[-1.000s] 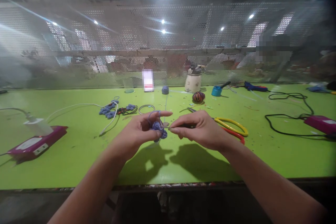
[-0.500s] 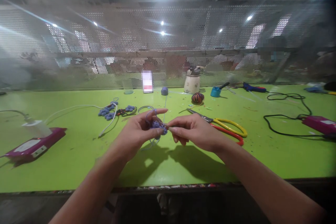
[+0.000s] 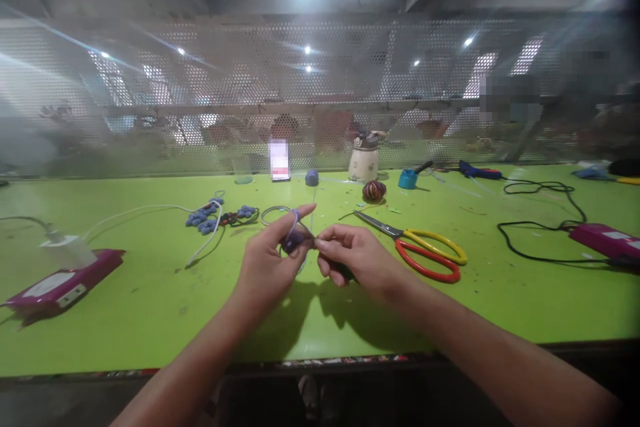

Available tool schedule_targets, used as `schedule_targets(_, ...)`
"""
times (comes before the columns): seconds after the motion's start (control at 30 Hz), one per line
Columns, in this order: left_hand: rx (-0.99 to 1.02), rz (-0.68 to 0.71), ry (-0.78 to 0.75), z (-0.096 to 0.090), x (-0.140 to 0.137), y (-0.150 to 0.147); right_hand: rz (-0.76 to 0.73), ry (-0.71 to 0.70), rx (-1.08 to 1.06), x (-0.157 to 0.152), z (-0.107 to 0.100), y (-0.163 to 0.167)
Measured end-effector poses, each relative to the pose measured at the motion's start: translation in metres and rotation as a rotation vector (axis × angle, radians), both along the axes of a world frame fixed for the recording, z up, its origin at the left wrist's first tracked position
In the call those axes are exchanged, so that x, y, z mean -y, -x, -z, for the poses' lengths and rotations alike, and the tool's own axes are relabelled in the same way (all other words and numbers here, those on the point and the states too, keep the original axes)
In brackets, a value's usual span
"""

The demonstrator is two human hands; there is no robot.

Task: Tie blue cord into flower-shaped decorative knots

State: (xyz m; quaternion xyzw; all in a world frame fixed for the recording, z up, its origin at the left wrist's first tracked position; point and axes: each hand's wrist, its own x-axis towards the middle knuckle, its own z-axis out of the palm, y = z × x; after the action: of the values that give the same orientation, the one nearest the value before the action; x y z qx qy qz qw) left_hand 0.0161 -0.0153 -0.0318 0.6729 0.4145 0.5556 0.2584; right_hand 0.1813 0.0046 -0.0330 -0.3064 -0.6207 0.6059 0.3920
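Note:
My left hand [image 3: 273, 253] is closed around a small purple crochet piece [image 3: 294, 240], its index finger stretched out with a strand of yarn looped over it. The strand runs back across the table to a purple yarn ball [image 3: 312, 177]. Close against the piece, my right hand [image 3: 347, 253] pinches a thin crochet hook [image 3: 315, 243]; most of the hook is hidden by the fingers. Just right of that hand lie scissors [image 3: 400, 235] with one yellow and one red handle, blades a little apart.
Blue-purple crocheted pieces [image 3: 204, 219] and a white cable [image 3: 205, 250] lie left, near a magenta power strip [image 3: 95, 273]. Behind stand a phone [image 3: 280, 161], a bottle [image 3: 364, 161], a multicoloured yarn ball [image 3: 374, 191] and a teal pot [image 3: 407, 179]. A glue gun [image 3: 480, 171] lies right.
My right hand has turned, its lower fingers curling further under. The crochet piece has tilted and looks darker, more covered by my left fingers. The view has shifted slightly.

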Motion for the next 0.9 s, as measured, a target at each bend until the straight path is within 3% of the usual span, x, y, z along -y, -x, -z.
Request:
schedule_targets(0.1, 0.17, 0.021, 0.1, 0.0, -0.001, 0.001, 0.037, -0.069, -0.034, 0.0, 0.003, 0.003)
schedule_targets(0.2, 0.368, 0.163, 0.269, -0.005, -0.002, 0.007, 0.062, -0.186, 0.038, 0.002, 0.002, 0.002)
schedule_targets(0.4, 0.533, 0.316, 0.466, -0.019, 0.002, 0.015, 0.187, -0.742, 0.293, 0.004, -0.008, -0.011)
schedule_targets(0.53, 0.588, 0.368, 0.493, -0.023, 0.004, 0.018, 0.158, -0.935, 0.357, 0.002, -0.011, -0.019)
schedule_targets(0.77, 0.645, 0.401, 0.567, -0.019, 0.001, 0.031, 0.133, -1.009, 0.384, 0.0, -0.019, -0.027)
schedule_targets(0.9, 0.627, 0.376, 0.577, -0.02, 0.0, 0.032, 0.044, -0.809, 0.338, 0.003, -0.024, -0.028)
